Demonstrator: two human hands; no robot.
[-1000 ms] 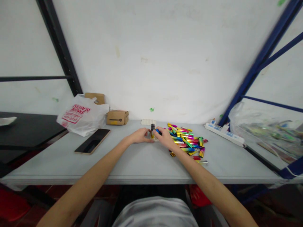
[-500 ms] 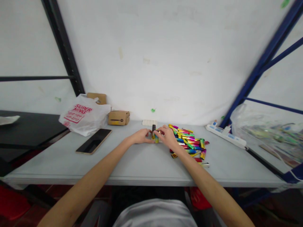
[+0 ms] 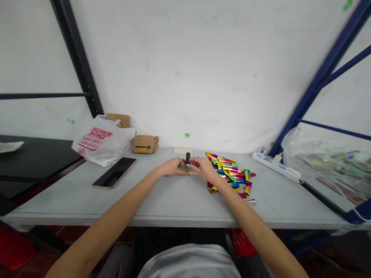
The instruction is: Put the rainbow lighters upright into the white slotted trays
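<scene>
Near the middle of the table, a short upright row of dark-topped, gold-sided shiny pieces (image 3: 188, 157) stands between my hands. My left hand (image 3: 174, 167) is curled against the row's left side, thumb low and fingers behind. My right hand (image 3: 202, 166) reaches in from the right, its thumb and fingertips pinched at the row's near right side; the thing in that pinch is mostly hidden. A heap of narrow, shiny metallic pieces (image 3: 230, 172) in gold, red, blue, green and purple lies just right of my right hand. Their exact kind is too small to tell.
Behind the hands, a white slotted strip (image 3: 183, 150) lies by the wall. To the left are a phone (image 3: 115, 172), a white plastic bag (image 3: 106, 139) and a small cardboard box (image 3: 145, 144). A power strip (image 3: 276, 166) lies at the right, near a blue frame (image 3: 315, 87).
The blue-and-gold piece seen upright at my right fingertips no longer shows. My right fingers have closed in a little toward the row; my left hand has hardly moved.
</scene>
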